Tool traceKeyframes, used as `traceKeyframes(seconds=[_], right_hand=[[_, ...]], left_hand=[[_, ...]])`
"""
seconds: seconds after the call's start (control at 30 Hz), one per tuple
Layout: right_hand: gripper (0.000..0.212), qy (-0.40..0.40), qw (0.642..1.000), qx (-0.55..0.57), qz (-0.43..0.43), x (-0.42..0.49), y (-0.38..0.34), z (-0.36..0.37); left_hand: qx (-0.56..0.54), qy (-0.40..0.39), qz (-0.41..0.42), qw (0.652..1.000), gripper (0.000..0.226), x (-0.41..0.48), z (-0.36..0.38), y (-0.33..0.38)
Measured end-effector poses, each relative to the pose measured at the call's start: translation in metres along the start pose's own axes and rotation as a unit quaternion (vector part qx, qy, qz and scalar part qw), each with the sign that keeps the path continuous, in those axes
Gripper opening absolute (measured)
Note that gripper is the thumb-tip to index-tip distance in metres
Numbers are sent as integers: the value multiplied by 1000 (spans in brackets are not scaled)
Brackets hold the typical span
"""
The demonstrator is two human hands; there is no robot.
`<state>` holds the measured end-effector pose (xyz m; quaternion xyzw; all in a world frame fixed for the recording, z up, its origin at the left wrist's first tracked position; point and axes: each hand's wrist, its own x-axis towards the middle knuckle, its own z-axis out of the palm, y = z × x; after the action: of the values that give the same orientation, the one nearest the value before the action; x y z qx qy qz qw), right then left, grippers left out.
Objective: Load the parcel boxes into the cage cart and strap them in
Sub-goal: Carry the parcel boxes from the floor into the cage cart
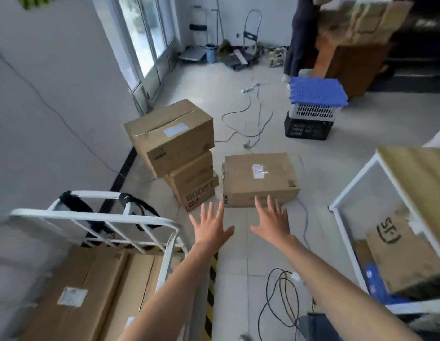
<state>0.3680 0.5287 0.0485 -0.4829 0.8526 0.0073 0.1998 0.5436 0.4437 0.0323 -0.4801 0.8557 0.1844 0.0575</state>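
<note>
At the lower left of the frame stands the white metal cage cart (96, 217), and inside it large brown cardboard boxes (91, 286) lie flat; one of them carries a white label. Black straps (138, 207) hang over the far rail of the cart. At the right edge a white metal rack (349, 188) with a wooden top holds a cardboard box marked SF (398, 254). In the upper right a blue perforated crate (317, 92) sits on a white crate (314, 110), which sits on a black crate (307, 129); what is inside them I cannot tell. On the floor in the centre there is a stack of 3 brown cardboard parcel boxes (174, 141), and just right of it a single brown cardboard parcel box (258, 178) with a white label on top. The left hand (210, 226) and the right hand (271, 221) reach forward with the fingers spread apart, holding nothing. The single box lies just above the right hand in the picture, and the fingertips meet its near lower edge; real contact I cannot tell.
</note>
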Motion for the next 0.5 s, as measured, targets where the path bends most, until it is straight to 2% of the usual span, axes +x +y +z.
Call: traceKeyframes(seconds=[0.23,0.4,0.5], right_hand=[[93,-5,998,25,55,100,81,-26],[92,-24,995,28,88,224,121,-24],[94,-61,988,56,127,296,140,-14]], left_hand=[[11,-35,28,999,94,129,16,59],[7,-75,24,997,94,257,49,71],[4,-132,13,991,91,331,75,79]])
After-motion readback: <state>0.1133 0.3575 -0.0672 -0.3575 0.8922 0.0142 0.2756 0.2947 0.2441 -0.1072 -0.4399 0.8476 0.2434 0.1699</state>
